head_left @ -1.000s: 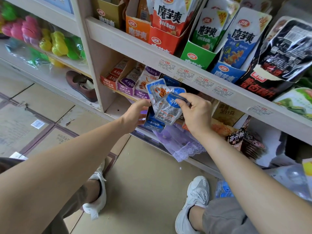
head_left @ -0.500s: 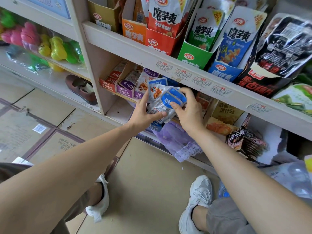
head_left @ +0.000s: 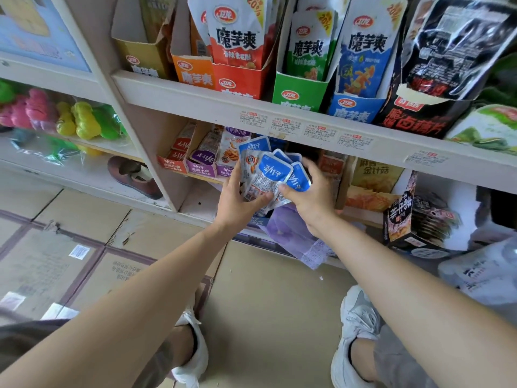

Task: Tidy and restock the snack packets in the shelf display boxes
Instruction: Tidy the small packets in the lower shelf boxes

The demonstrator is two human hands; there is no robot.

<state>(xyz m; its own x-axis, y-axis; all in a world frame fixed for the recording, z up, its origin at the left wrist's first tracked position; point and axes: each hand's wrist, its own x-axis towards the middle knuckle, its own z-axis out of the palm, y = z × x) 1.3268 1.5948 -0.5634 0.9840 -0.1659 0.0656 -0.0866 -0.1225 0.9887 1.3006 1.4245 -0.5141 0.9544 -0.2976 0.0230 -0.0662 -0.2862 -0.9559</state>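
A fanned bundle of blue-topped snack packets (head_left: 270, 175) sits at the centre of the frame, just under the front lip of the upper shelf (head_left: 181, 96) and in front of the lower shelf's display boxes. Both hands hold it. The left hand (head_left: 237, 203) cups it from the left with its thumb pressed on the front packet. The right hand (head_left: 313, 197) has its fingers (head_left: 309, 167) curled round the right edge, its thumb pinching low.

The step looks like squaring the stack before seating it: tap the edges flush, keep the labels one way, then slide it in low and level. Headroom beneath the shelf lip is tight. A purple display box (head_left: 201, 163) stands just left, an orange box (head_left: 331, 165) just right, and a purple lace-edged bag (head_left: 291, 231) lies below. The hands hide the packets' own box. Open room lies back toward the floor (head_left: 265, 303).
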